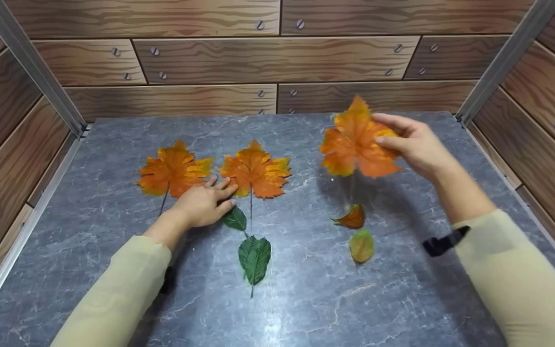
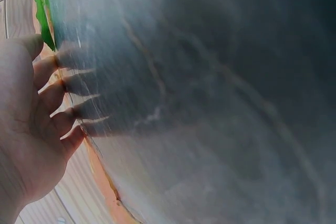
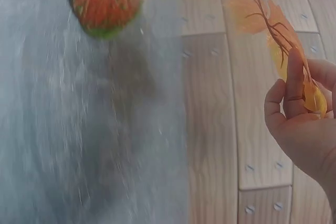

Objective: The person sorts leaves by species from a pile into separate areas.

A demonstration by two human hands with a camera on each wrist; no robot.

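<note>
My right hand (image 1: pixel 419 144) pinches an orange-yellow artificial maple leaf (image 1: pixel 357 142) by its right edge, holding it up over the far right part of the table. In the right wrist view this maple leaf (image 3: pixel 283 30) shows nearly edge-on between thumb and fingers. My left hand (image 1: pixel 204 202) lies low with fingers extended, between two similar leaves. Its fingertips are at the lower left edge of the middle maple leaf (image 1: pixel 256 168). The left maple leaf (image 1: pixel 174 168) lies just behind that hand, partly covered by it. By the left thumb is a small green leaf (image 1: pixel 235 219).
A larger green leaf (image 1: pixel 256 260) lies near the table's middle. Below the raised leaf are a curled red-green leaf (image 1: pixel 354 217) and a yellow-green leaf (image 1: pixel 362 246). The grey marbled table (image 1: pixel 306 299) is bounded by wood-patterned walls (image 1: pixel 268 60) and metal posts.
</note>
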